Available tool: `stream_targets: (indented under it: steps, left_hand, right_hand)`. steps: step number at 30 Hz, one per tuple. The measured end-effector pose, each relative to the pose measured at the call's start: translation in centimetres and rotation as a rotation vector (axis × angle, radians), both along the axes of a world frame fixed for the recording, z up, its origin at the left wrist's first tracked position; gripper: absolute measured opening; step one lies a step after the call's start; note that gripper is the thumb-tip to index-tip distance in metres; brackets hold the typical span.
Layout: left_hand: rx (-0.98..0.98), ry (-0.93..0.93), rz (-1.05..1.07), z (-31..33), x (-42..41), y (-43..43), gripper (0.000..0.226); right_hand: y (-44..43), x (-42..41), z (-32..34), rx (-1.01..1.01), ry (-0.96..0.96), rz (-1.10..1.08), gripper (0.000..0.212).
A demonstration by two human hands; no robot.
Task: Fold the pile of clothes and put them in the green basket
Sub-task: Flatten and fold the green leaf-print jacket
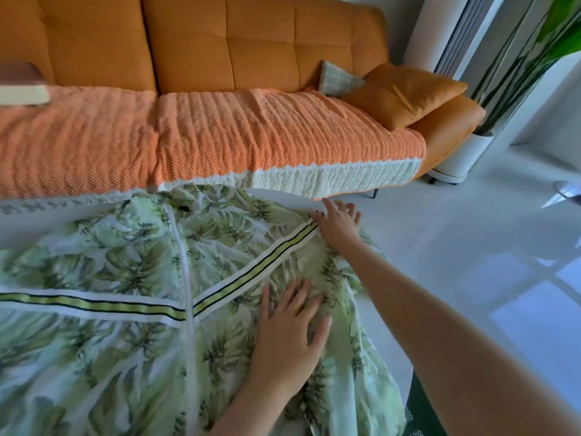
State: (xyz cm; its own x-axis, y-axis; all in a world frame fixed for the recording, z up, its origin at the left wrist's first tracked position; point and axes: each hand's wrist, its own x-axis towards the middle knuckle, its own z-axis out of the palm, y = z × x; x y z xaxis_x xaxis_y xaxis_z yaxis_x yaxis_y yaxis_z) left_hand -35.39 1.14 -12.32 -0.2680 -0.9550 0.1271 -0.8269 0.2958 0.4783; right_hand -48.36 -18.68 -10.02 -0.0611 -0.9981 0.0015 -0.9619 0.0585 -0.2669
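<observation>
A green leaf-print jacket [125,278] with a white zip and striped bands lies spread across a white table [37,225]. My left hand [287,338] presses flat on the jacket's right side, fingers straight. My right hand [339,223] rests with spread fingers on the end of the striped sleeve near the table's far right edge. A dark green basket [419,413] shows only as a corner at the bottom right, below my right forearm.
An orange sofa [220,58] with an orange knitted cover stands just behind the table. Cushions [402,92] lie at its right end. A white standing unit [456,152] and a potted plant are at the right. Pale floor [471,234] lies to the right.
</observation>
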Motion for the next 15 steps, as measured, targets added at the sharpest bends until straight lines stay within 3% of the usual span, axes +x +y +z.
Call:
stream_targets:
  steps: [2, 4, 7, 8, 10, 12, 15]
  left_hand:
    - [0.048, -0.104, -0.039, -0.1, 0.0, -0.5, 0.068]
    - [0.123, -0.023, -0.076, 1.1, 0.0, -0.6, 0.068]
    - [0.431, 0.538, 0.000, 3.6, 1.7, -0.6, 0.039]
    - [0.360, 0.608, 0.022, 4.2, 2.5, -0.5, 0.033]
    - [0.156, 0.589, 0.069, 5.2, 4.5, 0.5, 0.030]
    - [0.090, 0.535, 0.086, 5.0, 6.2, 2.3, 0.031]
    - [0.040, 0.248, 0.076, 4.0, 8.6, 6.8, 0.036]
  right_hand:
    - [1.7, -0.3, 0.4, -0.084, -0.118, 0.019, 0.046]
    - [4.6, -0.8, 1.0, -0.211, -0.194, 0.040, 0.038]
    - [10.9, -2.6, 1.9, -0.410, -0.289, 0.013, 0.020]
    - [13.1, -3.3, 2.4, -0.398, -0.334, -0.029, 0.020]
    - [17.0, -4.5, 3.0, -0.244, -0.427, -0.097, 0.033]
    - [20.0, -4.7, 2.8, -0.047, -0.394, -0.076, 0.046]
    - [22.5, -3.9, 1.3, 0.156, -0.332, -0.044, 0.047]
